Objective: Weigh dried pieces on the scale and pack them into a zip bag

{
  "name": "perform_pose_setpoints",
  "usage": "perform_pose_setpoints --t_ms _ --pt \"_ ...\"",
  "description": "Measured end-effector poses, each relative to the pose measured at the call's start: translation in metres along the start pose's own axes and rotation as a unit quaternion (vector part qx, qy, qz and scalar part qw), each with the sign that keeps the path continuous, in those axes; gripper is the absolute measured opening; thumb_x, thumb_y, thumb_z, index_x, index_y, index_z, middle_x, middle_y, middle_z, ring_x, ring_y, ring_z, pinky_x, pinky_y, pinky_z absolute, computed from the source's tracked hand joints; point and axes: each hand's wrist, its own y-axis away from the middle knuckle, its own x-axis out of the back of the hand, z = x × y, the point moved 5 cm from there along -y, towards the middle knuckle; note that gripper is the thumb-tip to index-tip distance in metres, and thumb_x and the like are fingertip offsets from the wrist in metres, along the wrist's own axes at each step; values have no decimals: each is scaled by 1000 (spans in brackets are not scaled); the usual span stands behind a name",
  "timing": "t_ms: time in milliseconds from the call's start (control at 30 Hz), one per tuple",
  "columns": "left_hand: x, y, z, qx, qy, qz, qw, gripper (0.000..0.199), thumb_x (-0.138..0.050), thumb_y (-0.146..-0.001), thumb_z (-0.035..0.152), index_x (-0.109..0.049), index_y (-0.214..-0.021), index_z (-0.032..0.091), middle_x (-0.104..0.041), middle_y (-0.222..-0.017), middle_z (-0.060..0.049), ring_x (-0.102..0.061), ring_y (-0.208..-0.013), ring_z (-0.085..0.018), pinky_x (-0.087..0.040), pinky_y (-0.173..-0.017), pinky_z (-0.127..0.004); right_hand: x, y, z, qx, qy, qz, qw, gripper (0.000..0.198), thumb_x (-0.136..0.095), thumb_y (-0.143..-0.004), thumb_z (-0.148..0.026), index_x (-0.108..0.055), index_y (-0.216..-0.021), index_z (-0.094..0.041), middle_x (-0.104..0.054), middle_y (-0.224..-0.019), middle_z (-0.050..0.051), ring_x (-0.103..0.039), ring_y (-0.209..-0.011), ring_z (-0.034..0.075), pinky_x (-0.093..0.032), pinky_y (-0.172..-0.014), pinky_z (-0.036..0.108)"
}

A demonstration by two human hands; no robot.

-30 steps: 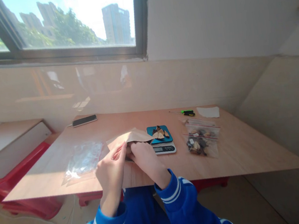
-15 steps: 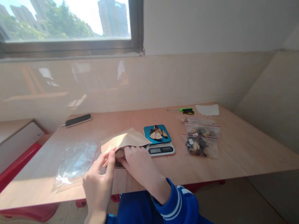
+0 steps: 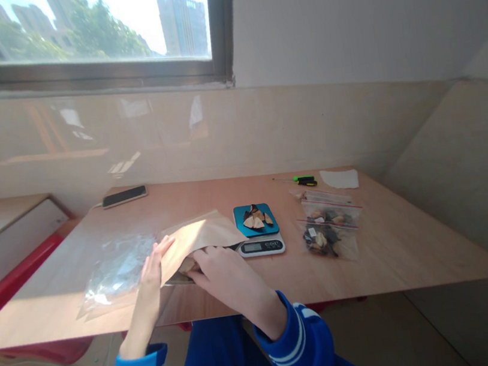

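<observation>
Drawn back from the mouth of the brown paper bag [image 3: 203,231], the left hand [image 3: 151,275] now lies along its left edge; half a second ago its thumb and fingers met near the front of the opening. Its fingers are fairly straight and close together, touching the paper, but whether the thumb pinches the edge cannot be told. Right beside it, the right hand [image 3: 230,276] reaches under the raised flap much as before, fingers bent and thumb a narrow gap below them; the fingertips are hidden, so what they grip is unclear. Pale-and-dark pieces [image 3: 187,266] show in the bag's mouth, just beside that thumb. The bag lies on the table [image 3: 398,246], between clear plastic bags [image 3: 117,267] and a digital scale [image 3: 262,245], its right corner by the scale's front. Similar cut pieces [image 3: 256,219] sit on the scale's blue plate, unchanged. Farther right, filled zip bags [image 3: 324,237] lie where they were.
</observation>
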Motion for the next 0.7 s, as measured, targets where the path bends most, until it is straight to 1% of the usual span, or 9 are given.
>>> perform_pose_setpoints --t_ms 67,133,200,267,400,500,600,667,700 --pt "5 -1 6 4 39 5 999 46 -41 -87 23 -46 -132 23 -49 -142 -7 -39 -135 -26 -31 -112 -47 8 4 3 13 -37 5 999 19 -52 -92 -23 -62 -104 -13 -70 -98 11 -67 -90 23 -53 -77 34" --pt "11 -1 9 16 60 16 998 44 -39 -87 20 -49 -130 24 -51 -139 -6 -46 -129 -25 -34 -110 -44 19 10 9 34 -115 9 993 21 -55 -90 -23 -62 -109 -16 -69 -104 8 -66 -94 20 -51 -82 30" --pt "13 -1 11 33 66 27 997 43 -41 -86 20 -51 -128 25 -53 -137 -5 -50 -126 -25 -37 -108 -43 29 17 19 43 -205 18 978 26 -57 -89 -27 -62 -114 -19 -69 -108 4 -66 -93 16 -51 -84 26" --pt "12 -2 12 34 72 37 996 42 -45 -85 22 -54 -125 25 -56 -134 -5 -51 -124 -26 -38 -107 -42 38 24 31 27 -262 42 964 28 -60 -87 -30 -64 -114 -21 -70 -107 2 -66 -89 14 -51 -83 25" --pt "5 -7 12 31 71 55 995 41 -52 -83 32 -56 -123 24 -59 -129 -7 -55 -119 -26 -41 -103 -41 49 34 58 -6 -304 98 948 28 -62 -83 -32 -68 -108 -22 -72 -104 2 -67 -88 16 -52 -83 28" --pt "5 -14 7 82 35 70 994 39 -53 -84 42 -58 -118 25 -63 -124 -7 -57 -115 -28 -44 -98 -42 55 34 105 -47 -331 193 922 31 -60 -83 -38 -68 -106 -19 -72 -101 6 -67 -89 18 -53 -81 30" --pt "6 -24 3 144 1 86 986 41 -52 -83 50 -60 -113 23 -66 -116 -10 -60 -110 -32 -46 -94 -44 51 27 178 -147 -278 315 895 40 -61 -81 -44 -67 -106 -13 -72 -99 11 -67 -85 20 -52 -79 32" --pt "5 -33 3 156 7 88 984 45 -51 -82 54 -57 -113 21 -65 -113 -12 -60 -107 -33 -47 -90 -45 40 18 221 -203 -214 340 893 43 -61 -79 -45 -67 -104 -10 -72 -95 14 -66 -82 21 -52 -77 33" --pt "3 -38 3 151 21 92 984 47 -50 -82 55 -56 -114 21 -65 -113 -12 -61 -106 -32 -48 -88 -44 33 12 238 -226 -180 333 897 44 -60 -80 -44 -66 -106 -9 -72 -97 15 -66 -83 22 -51 -77 33"
